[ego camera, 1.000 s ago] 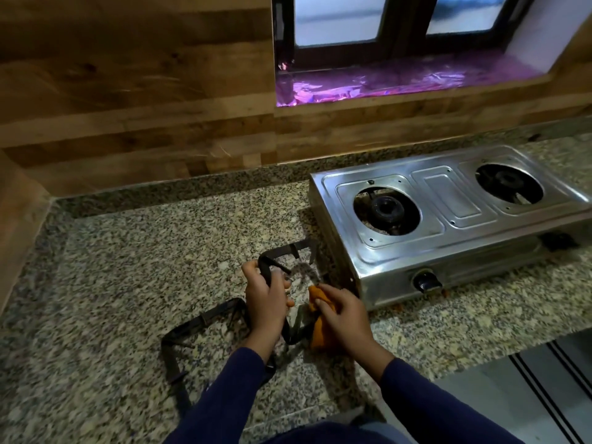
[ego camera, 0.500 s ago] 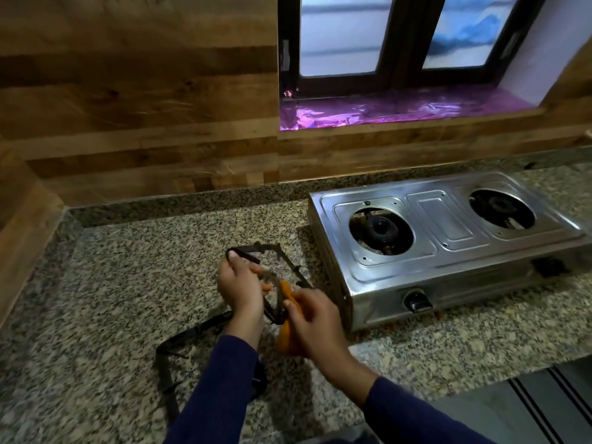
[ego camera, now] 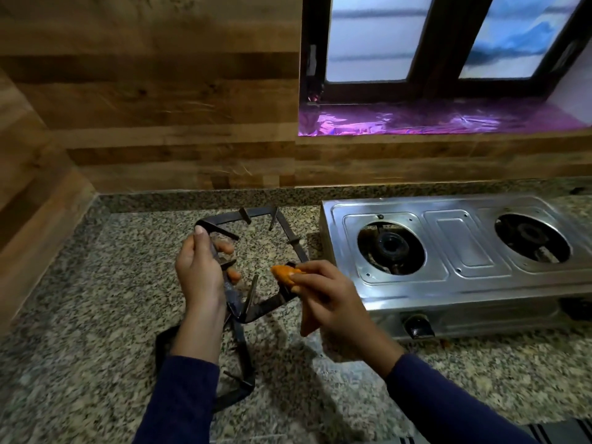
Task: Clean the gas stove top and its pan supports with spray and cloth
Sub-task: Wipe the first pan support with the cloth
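My left hand [ego camera: 201, 270] grips the left bar of a black square pan support [ego camera: 290, 237], holding it lifted and tilted above the counter. My right hand [ego camera: 323, 293] pinches an orange cloth [ego camera: 283, 273] against the support's right bar. A second pan support [ego camera: 243, 373] lies flat on the counter below my forearms, partly hidden by my left sleeve. The steel two-burner gas stove [ego camera: 461, 248] stands to the right with both burners bare. No spray bottle is in view.
The speckled granite counter [ego camera: 96, 299] runs left to a wood-panelled side wall [ego camera: 28, 193] and back to a wood wall. A window sill covered in purple foil [ego camera: 432, 118] lies behind the stove. The stove's black knob [ego camera: 418, 326] faces the counter's front edge.
My left hand raised the pan support higher and turned it to face me more openly. The right hand with the cloth moved from its lower bar up to the right bar.
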A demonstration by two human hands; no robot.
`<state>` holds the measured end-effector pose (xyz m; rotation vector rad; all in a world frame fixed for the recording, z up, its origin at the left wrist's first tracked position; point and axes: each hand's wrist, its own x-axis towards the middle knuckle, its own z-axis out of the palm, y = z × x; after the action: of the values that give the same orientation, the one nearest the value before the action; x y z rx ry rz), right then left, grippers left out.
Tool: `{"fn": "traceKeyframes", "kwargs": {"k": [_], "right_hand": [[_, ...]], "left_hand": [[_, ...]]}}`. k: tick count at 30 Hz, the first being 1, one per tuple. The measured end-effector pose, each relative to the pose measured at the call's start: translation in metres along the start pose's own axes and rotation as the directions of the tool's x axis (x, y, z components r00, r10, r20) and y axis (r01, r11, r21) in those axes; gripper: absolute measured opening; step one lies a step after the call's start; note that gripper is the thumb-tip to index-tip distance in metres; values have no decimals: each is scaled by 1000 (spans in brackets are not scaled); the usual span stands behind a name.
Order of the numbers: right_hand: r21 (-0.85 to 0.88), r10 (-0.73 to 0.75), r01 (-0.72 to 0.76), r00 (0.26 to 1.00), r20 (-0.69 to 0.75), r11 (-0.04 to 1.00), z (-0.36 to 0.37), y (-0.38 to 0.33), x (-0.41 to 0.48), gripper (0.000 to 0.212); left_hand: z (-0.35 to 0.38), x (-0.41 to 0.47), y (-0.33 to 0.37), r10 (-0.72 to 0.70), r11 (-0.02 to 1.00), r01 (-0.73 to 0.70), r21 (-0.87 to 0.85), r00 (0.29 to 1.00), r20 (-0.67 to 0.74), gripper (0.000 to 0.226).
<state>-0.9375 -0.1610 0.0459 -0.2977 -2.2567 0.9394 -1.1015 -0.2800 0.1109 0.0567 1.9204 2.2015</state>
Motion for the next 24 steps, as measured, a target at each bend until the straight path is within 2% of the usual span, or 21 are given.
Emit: {"fn": "traceKeyframes", "kwargs": {"k": [4, 7, 8, 11, 12, 13, 15, 17, 19, 21, 24], "right_hand": [[-3, 102, -105, 974, -201, 994, -32, 8, -1, 16], [39, 91, -82, 922, -376, 996, -60, -2, 11, 15], [34, 64, -55, 930, -362, 998, -69, -2, 17, 15], [-56, 38, -42, 996, -81, 998, -97, 14, 30, 15], [-103, 80, -86, 995, -55, 991, -105, 21, 32, 14], [-132, 132, -144, 987, -95, 981, -112, 27, 32, 13], [-83, 262, -301, 914, -310, 950, -129, 31, 32, 6], [129, 438, -433, 756, -486, 892, -141, 26, 35, 4], [291, 587, -511, 674, -448, 809, -138, 20, 44, 12], [320, 632, -545, 671, -387, 775, -132, 16, 43, 18], [342, 633, -536, 703, -324, 772, -118, 3, 29, 10]], "left_hand": [[8, -13, 8, 38, 999, -37, -22, 998, 42, 31], [14, -22, 10, -15, 995, 22, -96, 997, 74, 24], [17, -25, 11, -33, 992, 44, -119, 995, 95, 22], [29, -38, 15, 12, 992, 10, -123, 985, 173, 22], [35, -44, 16, 56, 995, -37, -95, 977, 206, 24], [39, -48, 17, 98, 995, -87, -58, 965, 241, 25], [50, -59, 20, 160, 985, -172, 9, 933, 322, 25], [61, -69, 21, 188, 975, -218, 34, 902, 388, 19], [70, -79, 22, 192, 974, -224, 24, 880, 435, 16], [85, -93, 23, 218, 964, -264, 28, 847, 486, 17], [102, -106, 24, 269, 942, -335, 38, 815, 513, 17]]}}
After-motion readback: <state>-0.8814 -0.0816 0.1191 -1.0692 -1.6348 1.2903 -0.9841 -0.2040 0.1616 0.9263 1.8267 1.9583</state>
